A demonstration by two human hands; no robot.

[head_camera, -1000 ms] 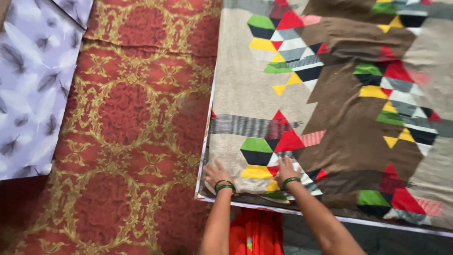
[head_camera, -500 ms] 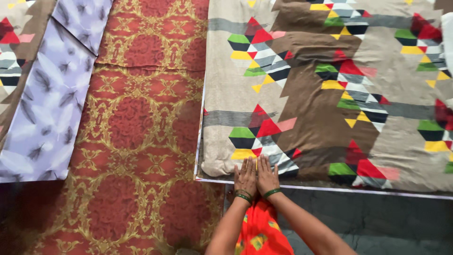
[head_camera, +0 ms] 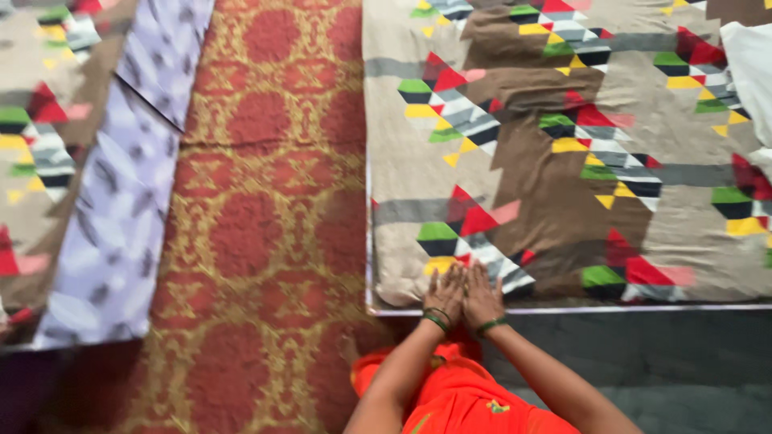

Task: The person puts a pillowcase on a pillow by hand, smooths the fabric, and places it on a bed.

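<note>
At far left lies a pale printed sheet (head_camera: 121,217), then the red patterned carpet (head_camera: 257,241). My left hand (head_camera: 446,293) and right hand (head_camera: 482,297) press side by side, open and flat, on the near edge of the geometric-patterned quilt (head_camera: 563,161).

light: soft, even | shadows: faint | blur: motion, whole frame

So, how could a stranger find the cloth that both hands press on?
Start at the red and gold patterned carpet; the beige and brown bedsheet with coloured triangles lies flat to its right. The left hand and right hand press its near edge, unlike the lilac printed cloth across the carpet.
</note>
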